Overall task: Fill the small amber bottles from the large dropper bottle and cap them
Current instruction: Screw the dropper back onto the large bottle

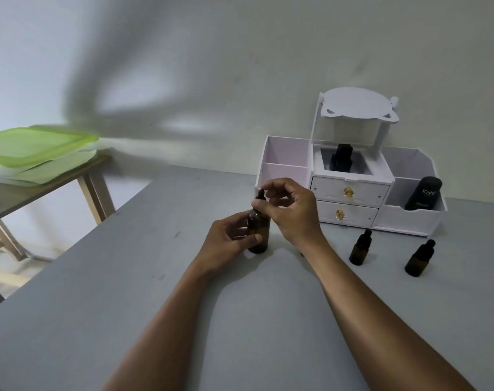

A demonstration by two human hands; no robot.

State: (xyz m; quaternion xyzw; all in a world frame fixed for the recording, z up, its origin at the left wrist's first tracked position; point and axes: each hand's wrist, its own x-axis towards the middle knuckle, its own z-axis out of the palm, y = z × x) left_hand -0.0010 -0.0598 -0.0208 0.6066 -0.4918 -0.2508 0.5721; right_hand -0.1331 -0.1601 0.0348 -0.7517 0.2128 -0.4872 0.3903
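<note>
The large amber dropper bottle [259, 230] stands upright on the grey table [127, 292]. My left hand [231, 235] wraps its body from the left. My right hand [291, 210] pinches the black dropper cap [260, 196] at the bottle's neck from the right. Two small amber bottles stand to the right, each with a black dropper cap on: one [360, 247] near my right wrist, the other [419, 258] further right and tilted in the wide-angle view.
A white desk organiser [353, 190] with two drawers stands against the wall behind the bottles, holding a black bottle [423, 193] on the right and a dark object [342, 160] in its middle tray. A side table with a green lid [37, 145] stands at the left.
</note>
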